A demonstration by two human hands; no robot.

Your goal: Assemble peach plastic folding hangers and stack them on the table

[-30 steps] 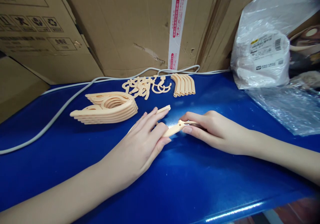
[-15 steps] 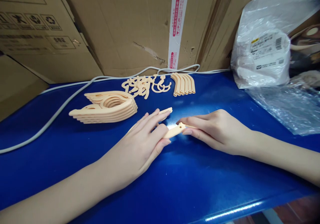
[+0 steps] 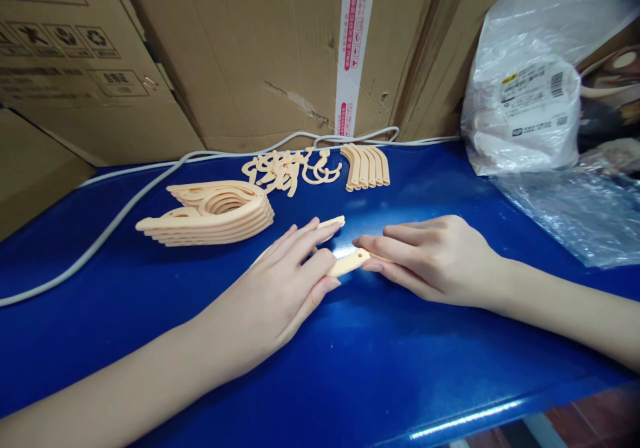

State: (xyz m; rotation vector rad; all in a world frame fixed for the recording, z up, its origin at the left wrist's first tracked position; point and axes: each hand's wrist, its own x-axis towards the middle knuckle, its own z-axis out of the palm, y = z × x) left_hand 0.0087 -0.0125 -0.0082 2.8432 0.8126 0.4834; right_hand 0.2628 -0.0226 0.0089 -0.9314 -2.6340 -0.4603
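Observation:
My left hand (image 3: 285,285) is closed over a cream plastic hanger frame (image 3: 349,263). One end with a small round hole sticks out past the fingers, and another tip shows farther back; the hand hides the middle. My right hand (image 3: 437,258) pinches a slim cream hanger arm (image 3: 379,256), mostly covered by the fingers. The arm's end meets the holed end of the frame; whether it sits inside, I cannot tell. Beyond my left hand lies a stack of similar hanger frames (image 3: 210,220).
Behind the hands are a tangle of cream hooks (image 3: 287,171) and a row of curved hanger arms (image 3: 367,167). A white cable (image 3: 120,225) crosses the blue table (image 3: 400,375). Cardboard boxes (image 3: 250,55) stand at the back. Clear plastic bags (image 3: 523,115) are at the right.
The hanger arm has moved slightly closer into the frame's holed end. My right fingers have shifted a little on it, while my left hand keeps its place.

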